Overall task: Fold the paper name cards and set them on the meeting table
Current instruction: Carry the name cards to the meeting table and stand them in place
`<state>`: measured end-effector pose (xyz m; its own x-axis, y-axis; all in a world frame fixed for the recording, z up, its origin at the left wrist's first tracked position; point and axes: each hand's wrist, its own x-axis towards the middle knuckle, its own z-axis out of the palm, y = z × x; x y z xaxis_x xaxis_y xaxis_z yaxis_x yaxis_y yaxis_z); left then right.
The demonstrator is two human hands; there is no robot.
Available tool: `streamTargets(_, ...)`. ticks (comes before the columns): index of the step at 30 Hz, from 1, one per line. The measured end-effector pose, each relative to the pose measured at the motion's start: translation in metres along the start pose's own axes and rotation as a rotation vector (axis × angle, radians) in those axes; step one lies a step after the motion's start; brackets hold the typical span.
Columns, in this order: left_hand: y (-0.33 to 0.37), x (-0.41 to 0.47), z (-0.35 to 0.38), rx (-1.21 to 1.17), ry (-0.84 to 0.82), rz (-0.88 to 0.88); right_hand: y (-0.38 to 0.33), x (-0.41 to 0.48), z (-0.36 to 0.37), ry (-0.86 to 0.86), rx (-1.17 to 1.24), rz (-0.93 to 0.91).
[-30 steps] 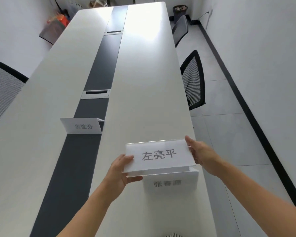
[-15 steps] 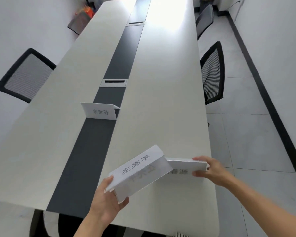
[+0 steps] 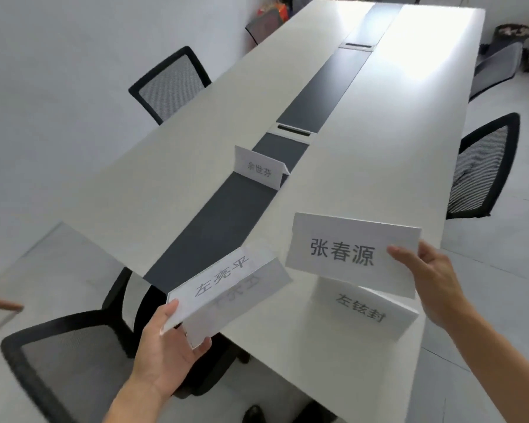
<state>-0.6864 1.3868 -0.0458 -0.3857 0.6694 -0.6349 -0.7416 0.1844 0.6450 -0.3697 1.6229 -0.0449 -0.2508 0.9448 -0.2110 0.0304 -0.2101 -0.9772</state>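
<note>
Paper card (image 3: pixel 226 288) gripped by left fingers (image 3: pixel 169 307), second card (image 3: pixel 348 251) by right fingers (image 3: pixel 401 252), over standing card (image 3: pixel 364 311); chairs (image 3: pixel 483 166) around.

Bare left hand (image 3: pixel 165 355), bare right hand (image 3: pixel 434 288), unsleeved forearms (image 3: pixel 501 358).

The table (image 3: pixel 364 178) is white with a dark grey strip (image 3: pixel 226 215) down its middle. The cards (image 3: pixel 348 248) are white, printed with dark grey characters. The chairs (image 3: pixel 483 166) have black frames and grey striped mesh.
</note>
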Motion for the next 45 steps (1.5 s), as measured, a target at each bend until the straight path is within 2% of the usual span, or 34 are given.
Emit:
streamTargets(8,0.042,-0.093,-0.128,-0.177,0.134,0.223,0.007,-0.068,0.154,-0.199,0.113,0.196)
streamTargets(17,0.040,-0.249,-0.342,-0.265,0.529,0.350,0.056,-0.227,0.354,-0.501,0.104,0.489)
streamTargets(23,0.028,-0.303,-0.437,-0.424,0.689,0.361,0.066,-0.283,0.466,-0.631,-0.023,0.569)
streamTargets(31,0.069,-0.283,-0.537,-0.543,0.807,0.320,0.095,-0.284,0.608,-0.672,-0.135,0.571)
streamTargets(36,0.146,-0.246,-0.601,-0.534,0.884,0.309,0.106,-0.255,0.717,-0.640,-0.150,0.608)
streamTargets(45,0.300,-0.176,-0.696,-0.551,0.858,0.348,0.084,-0.213,0.922,-0.705,-0.131,0.601)
